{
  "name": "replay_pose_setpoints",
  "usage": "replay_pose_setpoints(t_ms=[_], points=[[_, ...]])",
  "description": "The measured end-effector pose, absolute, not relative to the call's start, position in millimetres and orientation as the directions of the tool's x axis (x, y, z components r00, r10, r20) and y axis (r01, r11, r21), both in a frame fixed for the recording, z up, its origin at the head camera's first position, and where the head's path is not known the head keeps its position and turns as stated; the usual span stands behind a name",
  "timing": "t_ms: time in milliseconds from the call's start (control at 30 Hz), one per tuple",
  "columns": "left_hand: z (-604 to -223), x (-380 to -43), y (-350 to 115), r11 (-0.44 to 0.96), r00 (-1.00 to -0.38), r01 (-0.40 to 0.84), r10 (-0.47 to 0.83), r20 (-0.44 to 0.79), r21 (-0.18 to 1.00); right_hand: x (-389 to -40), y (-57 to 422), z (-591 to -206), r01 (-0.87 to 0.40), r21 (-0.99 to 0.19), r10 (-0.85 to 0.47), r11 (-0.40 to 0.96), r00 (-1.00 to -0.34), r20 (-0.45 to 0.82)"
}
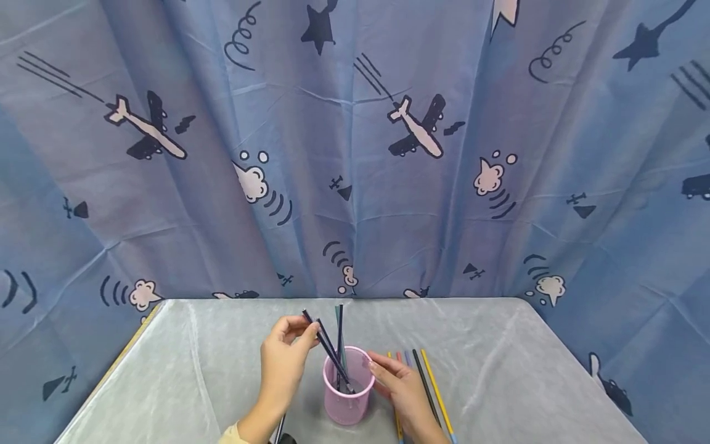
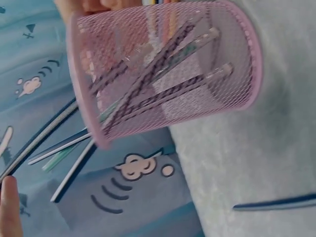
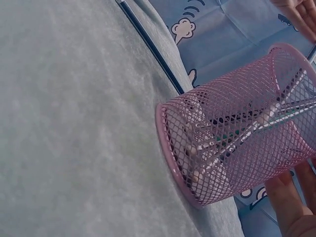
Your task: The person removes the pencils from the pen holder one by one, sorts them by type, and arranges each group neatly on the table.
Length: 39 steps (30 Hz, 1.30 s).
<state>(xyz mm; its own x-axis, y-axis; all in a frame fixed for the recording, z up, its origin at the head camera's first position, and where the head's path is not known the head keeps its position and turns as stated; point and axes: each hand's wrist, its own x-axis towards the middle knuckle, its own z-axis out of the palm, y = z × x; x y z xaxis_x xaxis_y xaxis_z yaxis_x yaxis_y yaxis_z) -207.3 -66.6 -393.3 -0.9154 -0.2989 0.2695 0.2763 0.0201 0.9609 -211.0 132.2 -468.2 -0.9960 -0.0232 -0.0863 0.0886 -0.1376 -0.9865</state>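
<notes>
A pink mesh pen cup (image 1: 346, 410) stands upright on the table, with several dark pencils (image 2: 69, 170) and a green one (image 2: 57, 159) leaning in it. My left hand (image 1: 284, 357) is above and left of the cup, pinching a dark pencil (image 1: 312, 322) near its upper end; that pencil's lower part is inside the cup. On the cup's right side, my right hand (image 1: 400, 388) holds the wall near the rim between thumb and fingers. Its fingers (image 3: 286, 197) show against the mesh in the right wrist view.
Right of the cup lie several pencils, among them a black one (image 1: 424, 379) and a yellow one (image 1: 438, 394), partly behind the right hand. Another dark pencil (image 1: 280, 428) lies by the left wrist. A patterned blue curtain (image 1: 355, 185) hangs behind the grey-covered table (image 1: 499, 370).
</notes>
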Motion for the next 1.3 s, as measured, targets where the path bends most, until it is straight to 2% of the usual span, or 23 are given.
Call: replay_pose_setpoints(t_ms=[267, 500, 1000, 1300], points=[[-376, -205, -72, 0.023, -0.887, 0.356, -0.307, 0.345, 0.934, -212, 135, -470, 0.025, -0.987, -0.035, -0.156, -0.999, -0.019], [-364, -202, -79, 0.013, -0.868, 0.399, -0.316, 0.382, 0.917, -211, 132, -466, 0.087, -0.987, -0.034, -0.135, -0.996, -0.083], [-347, -198, -90, -0.014, -0.846, 0.446, -0.334, 0.417, 0.895, -212, 129, -465, 0.094, -0.988, -0.019, -0.125, -0.996, -0.093], [-339, -199, -104, -0.080, -0.857, 0.426, -0.354, 0.374, 0.901, -212, 129, -465, 0.104, -0.987, -0.012, -0.120, -0.995, -0.103]])
